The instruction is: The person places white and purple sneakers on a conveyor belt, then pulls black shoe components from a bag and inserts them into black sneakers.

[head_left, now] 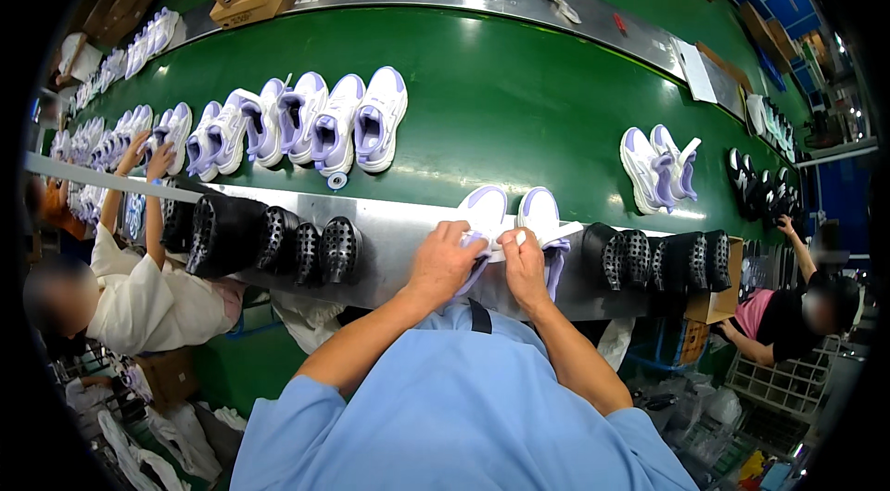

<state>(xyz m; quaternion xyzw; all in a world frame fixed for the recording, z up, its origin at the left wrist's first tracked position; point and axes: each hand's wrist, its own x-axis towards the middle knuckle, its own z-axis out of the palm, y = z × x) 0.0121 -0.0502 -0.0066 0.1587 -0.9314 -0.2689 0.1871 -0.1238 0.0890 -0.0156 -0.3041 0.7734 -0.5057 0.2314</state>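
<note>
On the metal edge in front of me stands a pair of white and lavender sneakers, toes pointing away. My left hand (443, 259) is closed around the opening of the left sneaker (484, 209). My right hand (523, 270) has its fingers pinched on a white strip (520, 238) between the two shoes; whether it is a strap or part of the tongue is unclear. Just beyond that hand is the right sneaker (540, 208), from which another white strip (562, 232) sticks out to the right. My fingers hide much of both shoe openings.
Sneakers line the green belt (501, 102) at left, and another pair (649, 171) stands at right. Black studded shoe forms (341, 250) flank me, with more forms (636, 259) at right. A tape roll (336, 180) lies left. Co-workers (153, 292) work on both sides.
</note>
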